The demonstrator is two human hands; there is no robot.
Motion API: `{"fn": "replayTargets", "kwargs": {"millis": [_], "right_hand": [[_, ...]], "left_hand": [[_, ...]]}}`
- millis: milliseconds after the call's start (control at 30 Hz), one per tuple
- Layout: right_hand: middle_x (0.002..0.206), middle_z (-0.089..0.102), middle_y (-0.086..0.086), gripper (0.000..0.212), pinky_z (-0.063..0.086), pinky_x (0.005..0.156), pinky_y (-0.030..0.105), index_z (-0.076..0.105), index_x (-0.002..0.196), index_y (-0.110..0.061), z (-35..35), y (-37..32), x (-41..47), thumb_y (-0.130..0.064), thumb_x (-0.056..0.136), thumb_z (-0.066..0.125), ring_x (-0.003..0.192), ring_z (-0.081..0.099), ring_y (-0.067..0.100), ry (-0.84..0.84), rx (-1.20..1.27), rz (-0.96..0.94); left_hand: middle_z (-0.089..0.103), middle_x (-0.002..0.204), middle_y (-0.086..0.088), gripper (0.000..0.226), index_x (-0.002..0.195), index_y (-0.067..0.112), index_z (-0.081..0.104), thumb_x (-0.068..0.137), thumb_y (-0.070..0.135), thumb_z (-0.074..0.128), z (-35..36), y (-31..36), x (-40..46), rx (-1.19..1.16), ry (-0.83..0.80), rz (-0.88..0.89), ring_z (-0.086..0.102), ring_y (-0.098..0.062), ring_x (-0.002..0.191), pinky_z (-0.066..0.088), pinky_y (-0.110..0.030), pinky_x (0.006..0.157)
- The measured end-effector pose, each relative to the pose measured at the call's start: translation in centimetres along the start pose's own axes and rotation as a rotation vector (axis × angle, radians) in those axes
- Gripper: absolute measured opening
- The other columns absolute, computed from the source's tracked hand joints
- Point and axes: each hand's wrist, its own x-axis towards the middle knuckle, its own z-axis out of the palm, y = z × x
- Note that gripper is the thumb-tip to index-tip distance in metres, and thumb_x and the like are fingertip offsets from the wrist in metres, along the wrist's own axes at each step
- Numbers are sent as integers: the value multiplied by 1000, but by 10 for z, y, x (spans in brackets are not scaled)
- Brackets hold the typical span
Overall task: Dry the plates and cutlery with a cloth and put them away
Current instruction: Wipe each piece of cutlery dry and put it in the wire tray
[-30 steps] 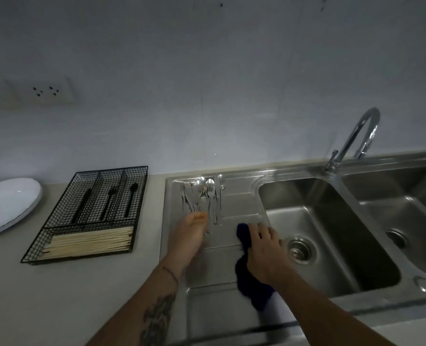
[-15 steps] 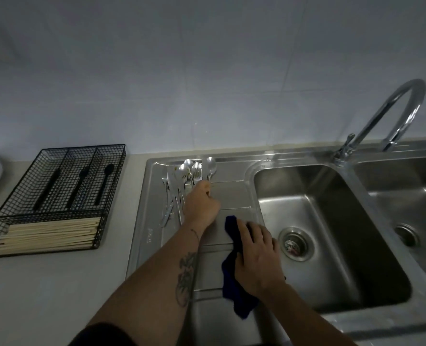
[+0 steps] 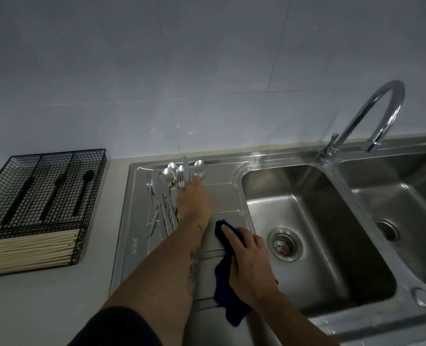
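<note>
A pile of silver cutlery (image 3: 164, 196) lies on the steel drainboard (image 3: 134, 221) left of the sink. My left hand (image 3: 194, 203) reaches onto the pile's right side, fingers curled down at the spoon heads. They pinch a knife (image 3: 185, 164) whose blade sticks out past the fingertips. My right hand (image 3: 249, 263) grips a dark blue cloth (image 3: 225, 290) against the drainboard's near right part. A black wire cutlery tray (image 3: 42, 193) stands on the counter to the left. No plate is in view.
The tray holds three black utensils (image 3: 57, 193) in its compartments and a stack of pale chopsticks (image 3: 29, 250) at its front. Right of the drainboard are two sink basins (image 3: 314, 236) and a curved chrome tap (image 3: 371, 113). A tiled wall rises behind.
My left hand has moved farther up the cutlery pile to the spoon heads, and a knife blade now shows beyond its fingertips. The view has shifted right, so the white plates are out of frame.
</note>
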Motion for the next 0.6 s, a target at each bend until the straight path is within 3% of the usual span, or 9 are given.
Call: {"fn": "replayTargets", "kwargs": {"millis": [200,367,600], "right_hand": [[145,33,-6,71,32,107,35,24,148,-34,-1,-2,-1,-35,78,37,126,33,20,-9,24,14],[139,39,-5,68,38,102,35,31,145,-30,1,1,-4,-21,80,48,118,38,20,39,55,18],[133,47,0,70,43,94,34,40,142,-23,-5,0,-9,-10,75,50,107,45,25,89,58,28]], "left_hand": [[60,118,-13,29,122,9,48,93,9,50,-2,0,0,-11,-10,-40,55,-29,108,48,-38,88],[57,127,-15,46,131,9,43,89,16,60,-2,2,-3,56,-94,-85,49,-33,120,41,-40,98],[67,110,-13,33,120,9,49,87,9,56,-5,3,-1,-5,-137,-21,61,-32,104,53,-43,86]]}}
